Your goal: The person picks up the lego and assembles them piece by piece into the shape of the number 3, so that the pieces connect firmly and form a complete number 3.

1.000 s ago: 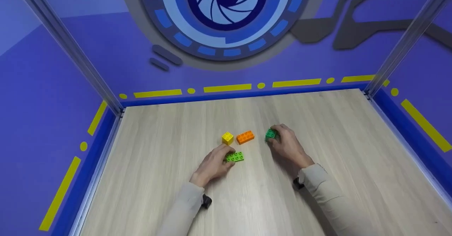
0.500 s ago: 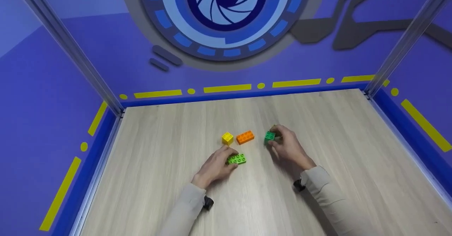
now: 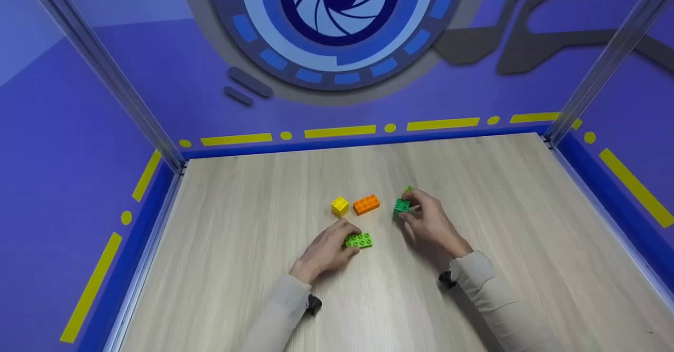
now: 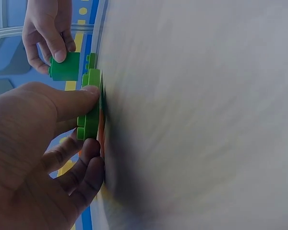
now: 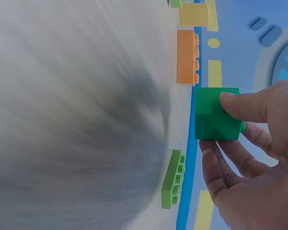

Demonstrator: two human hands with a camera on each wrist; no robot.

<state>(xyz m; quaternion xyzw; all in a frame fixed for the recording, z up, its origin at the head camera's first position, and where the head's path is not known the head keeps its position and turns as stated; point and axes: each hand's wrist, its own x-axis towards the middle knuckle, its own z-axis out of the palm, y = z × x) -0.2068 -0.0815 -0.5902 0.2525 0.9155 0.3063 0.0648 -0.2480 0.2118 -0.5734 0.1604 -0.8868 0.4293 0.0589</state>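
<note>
- The green cube (image 3: 401,206) is hanging above the surface (image 3: 253,225) in the right hand (image 3: 433,219); its studs are facing up.
- The right hand's grip is grasping that cube; the thumb is pressing one side, while fingers are bracing the opposite side.
- The lime brick (image 3: 360,241) is sitting in the left hand (image 3: 324,251), nearer the person than the green cube, its studs facing up; whether it is touching the surface, I cannot tell.
- The left hand's grip is pinching the lime brick across its long sides, near its left end.
- The orange brick (image 3: 366,204) is resting on the surface, studs up, between the two cubes; it is touching neither.
- The yellow cube (image 3: 339,206) is standing just left of the orange brick, near the left fingertips.
- The far lime brick (image 5: 172,182) is lying on the surface just beyond the right hand, which is mostly hiding it from the head camera.
- Pale sleeves (image 3: 279,310) are covering both forearms; black devices (image 3: 314,304) are showing beneath the cuffs.
- Blue-purple walls (image 3: 152,88) are enclosing the surface; yellow dashes and dots are running along their lower edges.
</note>
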